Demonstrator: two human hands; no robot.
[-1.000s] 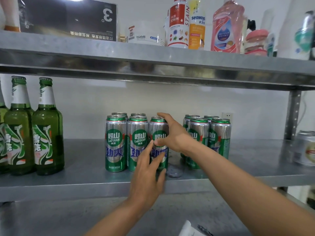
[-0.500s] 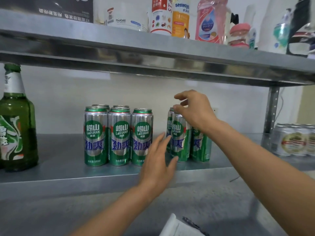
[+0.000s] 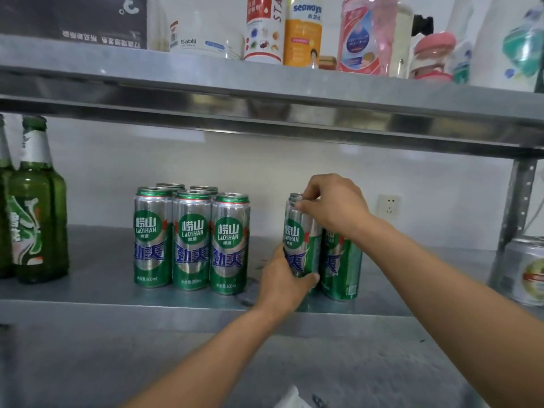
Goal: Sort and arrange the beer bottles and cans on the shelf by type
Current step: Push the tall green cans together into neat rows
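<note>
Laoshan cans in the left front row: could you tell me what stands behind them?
Two more cans; only their tops show above the front row. Their bodies are covered, and anything behind the rightmost can is hidden.

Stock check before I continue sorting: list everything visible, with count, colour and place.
Laoshan cans: at least five left group, three right; green-silver; middle shelf.
Beer bottles: two, green, shelf's left end.
Pale can: one, silver, red-gold label, far right.
Household containers: several, mixed colours, top shelf.
Black box: one, top shelf left.
Wall socket: one, white, back wall.
Left grip: holds a right-group can low.
Right grip: grasps its top.
</note>
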